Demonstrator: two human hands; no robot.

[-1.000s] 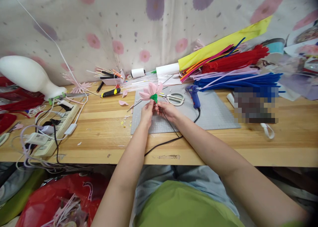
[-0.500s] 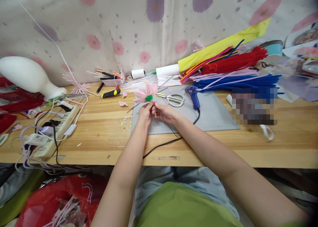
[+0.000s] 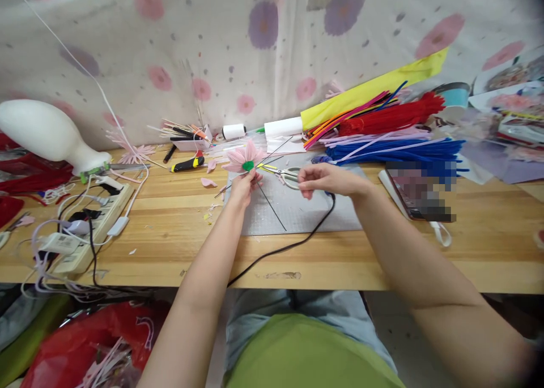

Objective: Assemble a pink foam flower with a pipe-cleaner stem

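My left hand pinches the top of a thin dark wire stem, just under a pink pipe-cleaner flower with a green centre. The stem slants down to the right over the grey cutting mat. My right hand hovers over the mat, fingers loosely curled and empty, beside the scissors and above the blue glue gun, which it partly hides. The gun's black cord runs off the table's front edge.
Bundles of blue, red and pink pipe cleaners lie at the back right. A yellow-black utility knife, a white thread spool and a white lamp stand at the back left. A power strip with tangled cables sits left. A red bag sits below.
My right hand let go of the flower stem and moved right toward the scissors and glue gun. My left hand keeps the flower, shifted slightly left. The view tilted a little.
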